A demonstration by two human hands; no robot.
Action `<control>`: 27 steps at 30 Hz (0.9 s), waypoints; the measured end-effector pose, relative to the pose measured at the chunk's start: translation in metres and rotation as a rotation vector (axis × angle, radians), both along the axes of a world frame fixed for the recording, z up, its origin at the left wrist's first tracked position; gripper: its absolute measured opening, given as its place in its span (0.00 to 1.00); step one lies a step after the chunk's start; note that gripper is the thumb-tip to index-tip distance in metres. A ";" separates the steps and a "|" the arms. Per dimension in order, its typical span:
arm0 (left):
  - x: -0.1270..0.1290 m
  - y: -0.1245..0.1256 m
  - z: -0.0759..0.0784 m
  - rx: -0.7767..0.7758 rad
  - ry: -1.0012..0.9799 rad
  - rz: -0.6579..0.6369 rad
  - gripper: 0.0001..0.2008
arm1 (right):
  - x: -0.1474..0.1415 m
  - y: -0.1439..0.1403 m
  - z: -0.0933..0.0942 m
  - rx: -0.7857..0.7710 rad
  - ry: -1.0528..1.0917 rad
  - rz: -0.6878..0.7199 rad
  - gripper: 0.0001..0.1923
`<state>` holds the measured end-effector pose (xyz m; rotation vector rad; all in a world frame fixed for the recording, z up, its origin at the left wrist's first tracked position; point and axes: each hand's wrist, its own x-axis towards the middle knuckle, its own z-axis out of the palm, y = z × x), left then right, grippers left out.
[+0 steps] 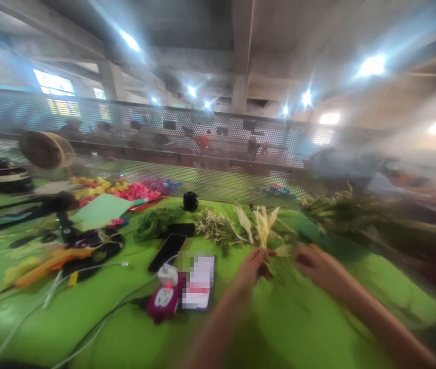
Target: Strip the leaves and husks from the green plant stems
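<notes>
My left hand (255, 265) is closed around the base of a pale yellow flower (265, 223), whose long, husk-like petals stand upright and fan out at the top. To its right, my right hand (313, 262) has its fingers curled together. Blur hides whatever it may be pinching. A pale leaf-like strip (282, 250) lies between the two hands. Just behind my left hand is a heap of dried, pale green stems and leaves (213, 225) on the green table (279, 328).
Left of my hands are a lit-screen phone (199, 283), a purple power socket (161, 303) with a white charger, and a dark phone (168, 251). Cables cross the left side. Colourful flowers (137, 190), a black cup (190, 201) and a perforated screen (218, 174) stand behind. Blurred stems (340, 207) lie right.
</notes>
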<state>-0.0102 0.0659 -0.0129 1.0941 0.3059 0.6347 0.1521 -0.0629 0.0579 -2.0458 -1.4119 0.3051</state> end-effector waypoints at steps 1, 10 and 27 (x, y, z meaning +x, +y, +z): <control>0.001 0.000 -0.001 0.015 -0.006 -0.014 0.21 | -0.005 0.004 -0.001 0.008 -0.077 0.012 0.05; 0.006 0.002 -0.010 0.241 0.131 0.011 0.21 | -0.030 0.028 -0.010 -0.013 -0.178 0.056 0.07; 0.011 0.014 -0.024 0.106 0.197 0.184 0.23 | -0.012 0.013 -0.006 0.001 -0.379 -0.042 0.08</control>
